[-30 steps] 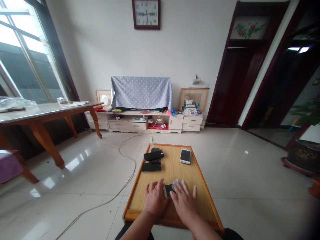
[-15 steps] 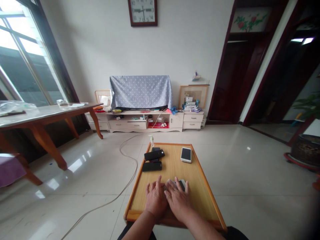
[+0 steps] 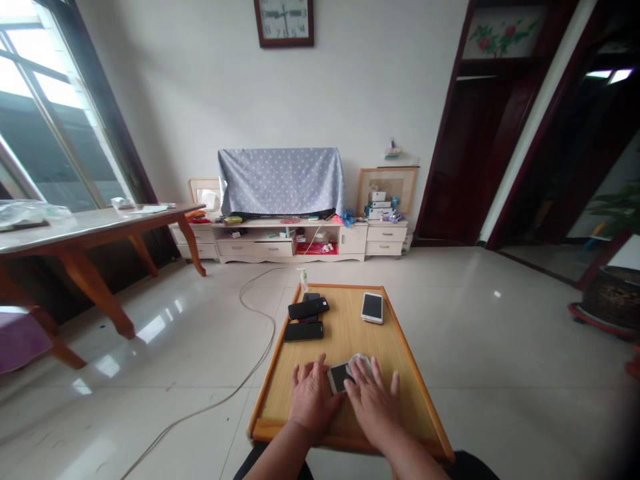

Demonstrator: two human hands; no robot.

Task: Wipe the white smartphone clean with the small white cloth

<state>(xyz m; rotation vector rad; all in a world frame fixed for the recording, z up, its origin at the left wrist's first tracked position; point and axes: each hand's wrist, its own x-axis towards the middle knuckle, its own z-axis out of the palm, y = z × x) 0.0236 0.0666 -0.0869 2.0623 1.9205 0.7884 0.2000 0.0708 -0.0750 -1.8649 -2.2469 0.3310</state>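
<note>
A smartphone (image 3: 339, 378) with a white edge and dark screen lies on a small wooden table (image 3: 345, 320) in front of me. My left hand (image 3: 313, 397) grips its left end, thumb at the near edge and fingers at the far edge. Under the fingers of my right hand (image 3: 373, 397) is a crumpled white wipe (image 3: 358, 360), pressed flat against the phone's right part. That part of the phone is covered by the wipe and hand. Farther up the table, several black phones (image 3: 304, 331) lie on the left, and white phones (image 3: 373, 307), apparently stacked, sit on the right.
A pump bottle (image 3: 304, 280) stands at the table's far left corner. A cable (image 3: 273, 333) runs over the tiled floor to the left. Beyond stands a low cabinet (image 3: 255, 250) with a cloth-covered object (image 3: 283, 180). A larger table (image 3: 105, 227) is at the left.
My right hand has slid to the right along the phone, taking the wipe with it, and more of the phone's left part now shows. My left hand has stayed nearly in place.
</note>
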